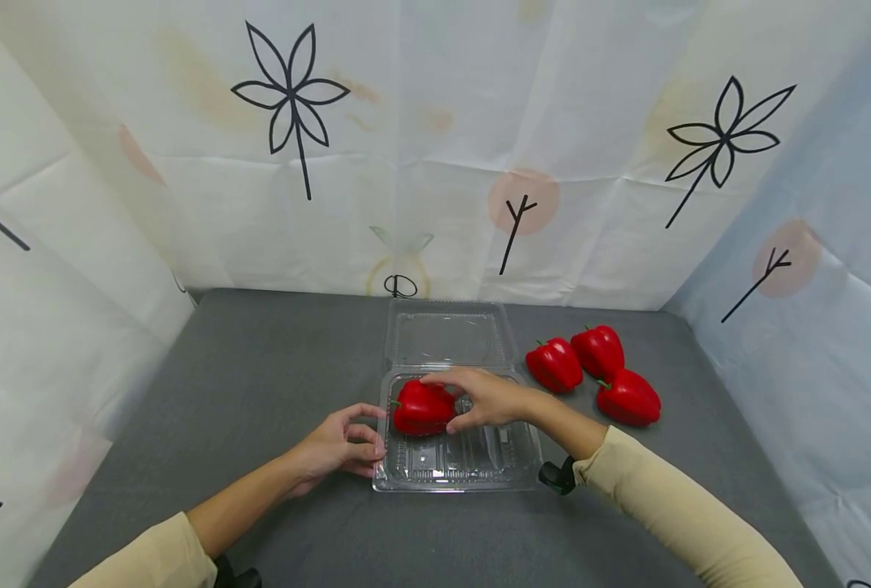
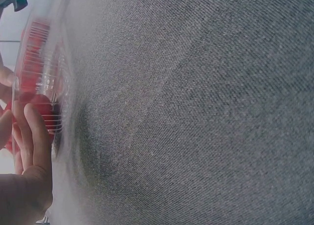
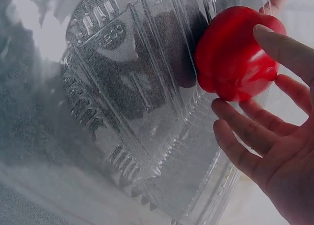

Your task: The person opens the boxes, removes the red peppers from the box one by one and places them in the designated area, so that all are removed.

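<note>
A clear plastic clamshell container [image 1: 446, 480] lies on the grey cloth, its lid [image 1: 450, 339] folded back toward the wall. One red bell pepper [image 1: 420, 410] sits in the left part of its base, stem pointing left. My right hand [image 1: 490, 398] holds this pepper, the thumb on one side and fingers around the other; in the right wrist view some fingertips [image 3: 223, 107] stand slightly off its skin. At the container's left edge, my left hand [image 1: 339, 445] pinches the rim, with straight fingers [image 2: 37, 137] along the outer wall.
Right of the container stand three more red bell peppers: one nearest the lid [image 1: 554, 365], one behind [image 1: 599, 351], one in front [image 1: 628, 398]. Patterned cloth walls [image 1: 435, 163] enclose the back and sides of the grey surface [image 1: 273, 359].
</note>
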A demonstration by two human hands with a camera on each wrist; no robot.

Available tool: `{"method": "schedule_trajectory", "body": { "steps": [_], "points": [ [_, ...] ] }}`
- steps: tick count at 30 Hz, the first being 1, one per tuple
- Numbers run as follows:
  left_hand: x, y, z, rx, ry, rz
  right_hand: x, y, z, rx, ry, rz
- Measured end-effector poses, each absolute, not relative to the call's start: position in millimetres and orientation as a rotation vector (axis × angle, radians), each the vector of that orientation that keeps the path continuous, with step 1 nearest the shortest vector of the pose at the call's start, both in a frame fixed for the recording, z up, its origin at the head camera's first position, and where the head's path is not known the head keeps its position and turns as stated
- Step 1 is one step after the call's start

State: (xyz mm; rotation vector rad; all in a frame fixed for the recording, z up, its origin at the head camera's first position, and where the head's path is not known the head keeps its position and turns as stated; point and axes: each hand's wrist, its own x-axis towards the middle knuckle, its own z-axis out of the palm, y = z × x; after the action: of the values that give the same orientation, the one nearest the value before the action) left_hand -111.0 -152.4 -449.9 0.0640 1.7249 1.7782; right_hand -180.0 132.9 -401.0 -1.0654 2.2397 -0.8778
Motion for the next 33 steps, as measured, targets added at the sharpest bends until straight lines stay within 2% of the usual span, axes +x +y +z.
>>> {"method": "schedule_trajectory", "body": {
  "steps": [33],
  "points": [
    [-111, -153, -450, 0.080, 1.718, 1.792, -165, 131, -404, -1.101, 2.430, -0.572]
  ]
}}
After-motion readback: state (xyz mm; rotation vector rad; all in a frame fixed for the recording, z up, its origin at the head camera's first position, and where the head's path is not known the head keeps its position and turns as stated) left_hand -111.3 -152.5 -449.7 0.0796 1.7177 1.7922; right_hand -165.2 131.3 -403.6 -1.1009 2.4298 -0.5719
